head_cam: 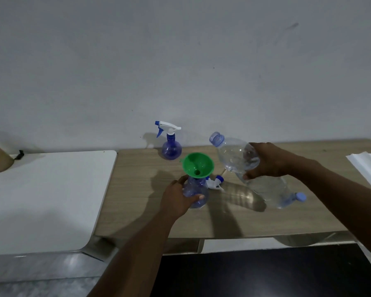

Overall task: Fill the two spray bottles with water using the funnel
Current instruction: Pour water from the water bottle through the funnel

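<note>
Steadying the open spray bottle [195,192] with the left hand [177,199], fingers wrapped round its round body, thumb across the front. Funnel [198,165] sits in its neck, just above that grip, tipped slightly.

Right hand [272,160] is closed round the middle of an uncapped water bottle [237,156], tilted with its mouth up and to the left of the grip, beside the funnel rim but not over it. No water falling that I can see.

Step, as I read it: about to pour for the first fill. Bottle under the funnel looks empty or near it; hard to tell through the blue plastic.

Next move needs: swing the mouth over the funnel bowl, then tip slowly. The funnel hole is small, so a fast pour would likely back up and spill. Keep the left grip firm, the funnel looks top-heavy.

Room:
- Removed sprayer head [215,182] lies on the table [137,189] just right of the left hand, between the two grips. Don't knock it.
- A second, capped water bottle [281,194] lies below the right hand.
- Other spray bottle [170,144], head on, stands beyond the funnel, near the wall, apart from the pour path.
- Table edge nearest the person is well behind both grips; left edge is clear of the left hand.
</note>
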A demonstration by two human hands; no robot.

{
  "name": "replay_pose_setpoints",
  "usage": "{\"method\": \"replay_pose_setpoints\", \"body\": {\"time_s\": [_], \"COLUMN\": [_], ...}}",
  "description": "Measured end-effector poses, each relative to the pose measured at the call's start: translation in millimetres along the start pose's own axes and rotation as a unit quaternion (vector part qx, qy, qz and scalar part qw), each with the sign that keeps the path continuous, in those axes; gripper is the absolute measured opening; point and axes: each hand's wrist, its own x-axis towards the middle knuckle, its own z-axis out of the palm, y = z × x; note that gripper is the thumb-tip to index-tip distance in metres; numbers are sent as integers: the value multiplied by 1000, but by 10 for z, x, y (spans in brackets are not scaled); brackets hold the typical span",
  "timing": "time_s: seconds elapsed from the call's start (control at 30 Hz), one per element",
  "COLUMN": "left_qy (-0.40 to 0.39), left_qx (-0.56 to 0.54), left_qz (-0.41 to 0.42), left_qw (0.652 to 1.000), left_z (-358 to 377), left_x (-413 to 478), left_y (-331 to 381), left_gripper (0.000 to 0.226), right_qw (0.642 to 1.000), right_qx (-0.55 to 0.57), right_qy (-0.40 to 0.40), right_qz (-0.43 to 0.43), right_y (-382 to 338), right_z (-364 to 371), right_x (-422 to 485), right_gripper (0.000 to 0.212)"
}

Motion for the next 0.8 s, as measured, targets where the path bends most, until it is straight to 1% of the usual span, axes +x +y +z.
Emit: {"method": "replay_pose_setpoints", "body": {"time_s": [0.1, 0.23, 0.37, 0.47, 0.6, 0.8], "left_qy": [7, 5, 5, 1, 0, 1], "left_qx": [10, 11, 1, 5, 8, 10], "left_qz": [3, 1, 4, 1, 4, 0], "left_qw": [1000, 1000, 1000, 1000, 1000, 1000], "left_z": [-2, 1, -5, -10, -10, -8], "left_x": [-2, -5, -10, -12, -16, -20], "left_y": [5, 14, 35, 38, 46, 60], "left_gripper": [65, 77, 69, 67, 68, 64], "right_qw": [998, 993, 985, 980, 976, 973], "right_qx": [-52, -112, -156, -175, -194, -197], "right_qy": [-30, -47, -72, -91, -98, -114], "right_qz": [5, 3, 10, 15, 13, 23], "right_y": [-40, -93, -162, -174, -168, -190], "right_z": [-49, -98, -158, -196, -227, -259], "right_x": [-24, -43, -58, -48, -26, -20], "right_gripper": [69, 62, 62, 57, 55, 57]}}
